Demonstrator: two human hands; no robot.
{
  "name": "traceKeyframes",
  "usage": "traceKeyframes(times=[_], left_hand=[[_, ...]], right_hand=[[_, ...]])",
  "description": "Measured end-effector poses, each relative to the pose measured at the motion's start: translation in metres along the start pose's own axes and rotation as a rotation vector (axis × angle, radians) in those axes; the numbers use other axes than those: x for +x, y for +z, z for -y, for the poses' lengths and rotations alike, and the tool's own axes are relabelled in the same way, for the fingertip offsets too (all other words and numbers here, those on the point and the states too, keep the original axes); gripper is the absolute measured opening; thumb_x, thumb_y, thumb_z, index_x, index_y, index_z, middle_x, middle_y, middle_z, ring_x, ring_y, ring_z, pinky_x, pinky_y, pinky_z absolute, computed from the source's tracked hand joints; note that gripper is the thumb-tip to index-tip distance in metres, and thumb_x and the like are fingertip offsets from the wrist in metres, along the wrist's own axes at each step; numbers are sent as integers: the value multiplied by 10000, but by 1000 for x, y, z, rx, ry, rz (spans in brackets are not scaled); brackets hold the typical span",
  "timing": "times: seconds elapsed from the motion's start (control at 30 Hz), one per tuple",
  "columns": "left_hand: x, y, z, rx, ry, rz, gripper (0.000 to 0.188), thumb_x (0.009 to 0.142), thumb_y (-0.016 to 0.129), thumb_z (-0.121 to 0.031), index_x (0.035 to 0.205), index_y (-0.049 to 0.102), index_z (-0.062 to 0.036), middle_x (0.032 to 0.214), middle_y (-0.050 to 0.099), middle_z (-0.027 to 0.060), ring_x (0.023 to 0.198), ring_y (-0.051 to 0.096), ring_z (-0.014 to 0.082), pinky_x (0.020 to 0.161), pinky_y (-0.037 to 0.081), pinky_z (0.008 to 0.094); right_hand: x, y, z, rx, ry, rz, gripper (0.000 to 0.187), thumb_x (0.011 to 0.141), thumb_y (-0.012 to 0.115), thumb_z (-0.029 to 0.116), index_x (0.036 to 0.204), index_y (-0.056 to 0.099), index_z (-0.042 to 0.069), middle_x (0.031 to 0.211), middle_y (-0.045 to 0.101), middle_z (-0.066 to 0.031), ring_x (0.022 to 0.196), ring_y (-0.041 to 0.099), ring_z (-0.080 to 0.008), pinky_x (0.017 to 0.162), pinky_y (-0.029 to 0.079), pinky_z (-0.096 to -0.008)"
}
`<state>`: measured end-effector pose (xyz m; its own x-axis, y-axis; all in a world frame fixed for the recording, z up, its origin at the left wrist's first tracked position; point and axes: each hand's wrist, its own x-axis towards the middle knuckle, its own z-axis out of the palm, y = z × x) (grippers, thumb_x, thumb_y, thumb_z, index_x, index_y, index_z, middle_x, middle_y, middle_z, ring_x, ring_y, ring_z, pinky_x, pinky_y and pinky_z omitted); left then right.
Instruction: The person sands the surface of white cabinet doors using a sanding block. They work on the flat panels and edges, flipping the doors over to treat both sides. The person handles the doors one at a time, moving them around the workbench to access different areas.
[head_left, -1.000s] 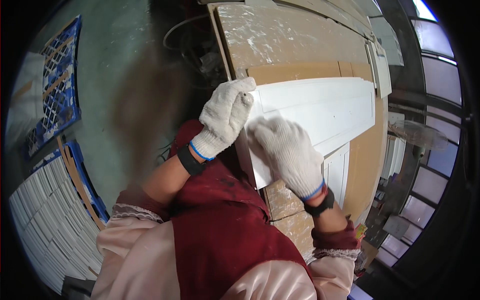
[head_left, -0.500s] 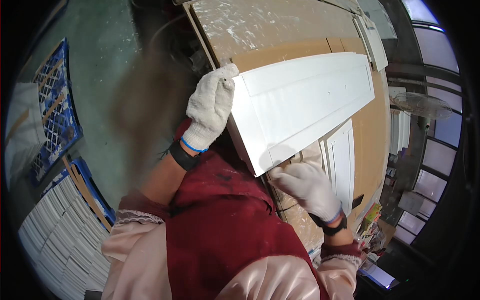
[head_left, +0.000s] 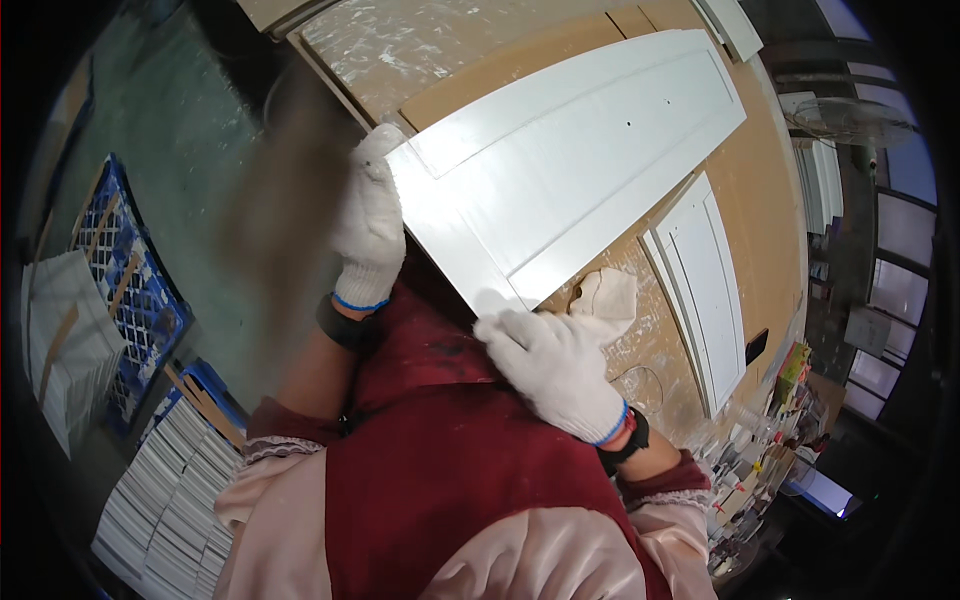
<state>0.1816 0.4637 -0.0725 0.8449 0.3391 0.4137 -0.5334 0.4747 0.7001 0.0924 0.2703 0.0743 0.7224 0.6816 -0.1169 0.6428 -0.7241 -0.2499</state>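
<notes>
White panel (head_left: 585, 150), one, left hand (head_left: 375, 215) clamped on one corner, right hand (head_left: 555, 372) touching a second, grip unclear

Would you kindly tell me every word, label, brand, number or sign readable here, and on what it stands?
No text can be read.
Large white rectangular framed panel: no lettering shows, only small dark dots.
Narrower white framed panel: no lettering shows.
Small multicoloured items at right: too small to read.
Bright bluish rectangle, lower right: nothing legible.

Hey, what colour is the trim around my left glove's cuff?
The cuff trim is blue, showing best in the head view.
</notes>
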Motion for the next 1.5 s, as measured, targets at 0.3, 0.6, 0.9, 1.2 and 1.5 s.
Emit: traceKeyframes(times=[0.3,0.6,0.9,1.2,1.5], left_hand=[[0,-2,-5,180,-3,-5,365,1055,322,-155,1215,519,108,1200,581,203,1139,537,279,1023,401,408],[-3,-14,-2,426,-33,-18,424,1050,341,-241,1264,496,91,1263,561,183,1167,537,248,1043,394,396],[5,6,-34,843,-386,-5,441,1040,429,-319,1265,568,34,1276,598,124,1229,525,216,1075,383,350],[-17,-4,-65,1333,49,-200,392,1045,426,-305,1223,612,-8,1272,608,125,1207,559,236,1046,414,343],[-62,83,-113,961,405,-81,432,1032,411,-250,1246,531,106,1254,589,180,1184,553,278,1063,395,396]], right_hand=[[-74,-8,-38,499,246,138,303,775,637,-14,1060,686,78,715,572,-76,675,609,-274,599,491,-353],[-95,-4,-45,482,489,69,215,861,661,162,1064,694,99,899,665,-111,850,644,-308,728,526,-388],[-155,6,-65,556,646,-54,205,846,653,137,1038,714,96,855,647,-144,791,649,-313,706,518,-376],[-286,13,-90,773,987,-483,232,829,656,124,1006,705,-17,915,681,-103,853,635,-178,755,490,-314],[-458,23,-114,686,1312,-855,234,870,618,94,1029,670,-68,1009,673,-97,911,591,-147,818,464,-284]])
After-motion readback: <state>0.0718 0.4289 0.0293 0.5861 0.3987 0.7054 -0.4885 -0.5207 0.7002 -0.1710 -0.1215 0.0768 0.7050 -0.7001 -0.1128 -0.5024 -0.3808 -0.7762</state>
